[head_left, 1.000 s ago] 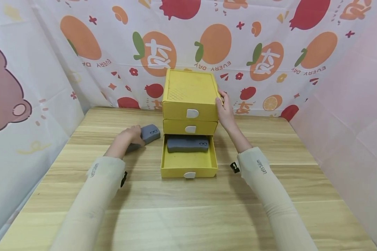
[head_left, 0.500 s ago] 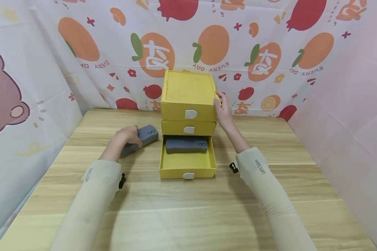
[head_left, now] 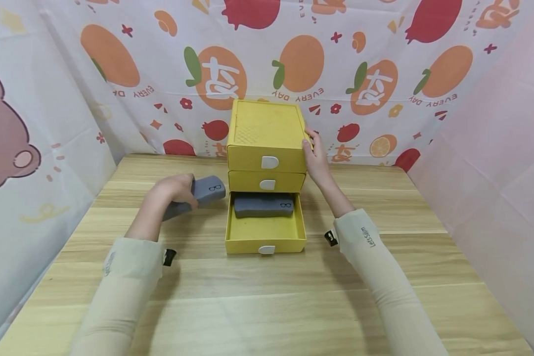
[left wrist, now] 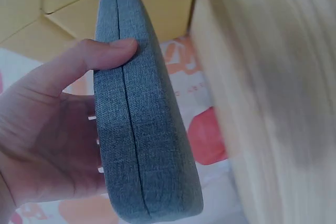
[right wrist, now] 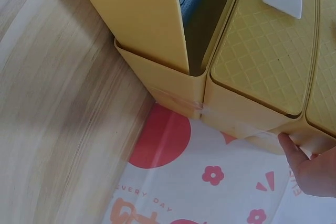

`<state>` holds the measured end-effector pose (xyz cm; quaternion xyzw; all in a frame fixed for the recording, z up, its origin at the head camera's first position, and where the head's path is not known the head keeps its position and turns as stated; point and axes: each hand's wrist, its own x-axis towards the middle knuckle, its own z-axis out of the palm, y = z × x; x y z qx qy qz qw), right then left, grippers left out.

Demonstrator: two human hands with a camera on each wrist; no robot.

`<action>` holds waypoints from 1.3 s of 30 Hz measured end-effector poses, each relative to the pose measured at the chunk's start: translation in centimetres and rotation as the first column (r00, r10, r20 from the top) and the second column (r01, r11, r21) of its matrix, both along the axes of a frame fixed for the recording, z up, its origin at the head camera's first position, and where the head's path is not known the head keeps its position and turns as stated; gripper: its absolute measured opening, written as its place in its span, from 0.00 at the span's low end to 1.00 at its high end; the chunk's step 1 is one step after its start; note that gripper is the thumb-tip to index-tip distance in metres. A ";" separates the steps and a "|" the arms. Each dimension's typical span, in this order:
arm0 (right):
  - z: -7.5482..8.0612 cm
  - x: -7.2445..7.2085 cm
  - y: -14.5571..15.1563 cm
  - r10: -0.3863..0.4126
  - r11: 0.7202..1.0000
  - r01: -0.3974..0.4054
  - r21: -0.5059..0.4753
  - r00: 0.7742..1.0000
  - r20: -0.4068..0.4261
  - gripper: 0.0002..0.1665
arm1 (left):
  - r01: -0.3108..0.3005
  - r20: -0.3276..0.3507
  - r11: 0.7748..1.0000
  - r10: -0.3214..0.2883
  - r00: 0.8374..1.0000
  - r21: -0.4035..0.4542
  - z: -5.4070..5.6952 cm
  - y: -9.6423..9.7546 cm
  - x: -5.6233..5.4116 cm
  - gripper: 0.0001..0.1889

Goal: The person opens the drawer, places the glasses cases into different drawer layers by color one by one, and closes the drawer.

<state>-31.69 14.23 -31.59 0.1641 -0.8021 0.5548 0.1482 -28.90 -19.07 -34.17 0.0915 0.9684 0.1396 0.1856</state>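
My left hand grips a grey-blue glasses case left of the yellow drawer unit. The left wrist view shows the thumb across the case's seam and the fingers behind it, the case above the wooden table. A second glasses case lies at the back of the bottom drawer, which is pulled out. The upper two drawers are closed. At the unit's upper right side, my right hand rests against the wall near the top edge; the right wrist view shows its fingertips touching that side.
The wooden table extends in front of the unit and to both sides. A fruit-print cloth hangs close behind the unit. More cloth encloses the right side, and a bear-print sheet the left.
My left hand has lifted the glasses case and shifted slightly left with it, and its wrist has turned. My right hand keeps its place on the drawer unit.
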 end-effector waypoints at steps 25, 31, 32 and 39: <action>-0.1 0.0 0.0 0.010 1.000 -0.010 -0.010 1.000 -0.002 0.25 | 0.261 -0.022 0.965 -0.262 0.965 -0.026 3.2 6.5 4.0 0.32; -1.7 -1.9 0.6 -0.008 1.000 0.008 0.003 1.000 -0.015 0.26 | 0.343 -0.011 0.938 -0.343 0.939 -0.046 2.7 9.5 3.8 0.35; -1.7 -1.9 0.6 -0.013 1.000 0.013 0.005 1.000 -0.018 0.26 | 0.354 -0.006 0.934 -0.354 0.935 -0.049 2.5 10.0 3.7 0.36; -1.8 -2.0 0.5 -0.023 1.000 0.023 0.008 1.000 -0.005 0.27 | 0.388 -0.042 0.910 -0.398 0.917 -0.146 1.3 13.4 3.2 0.38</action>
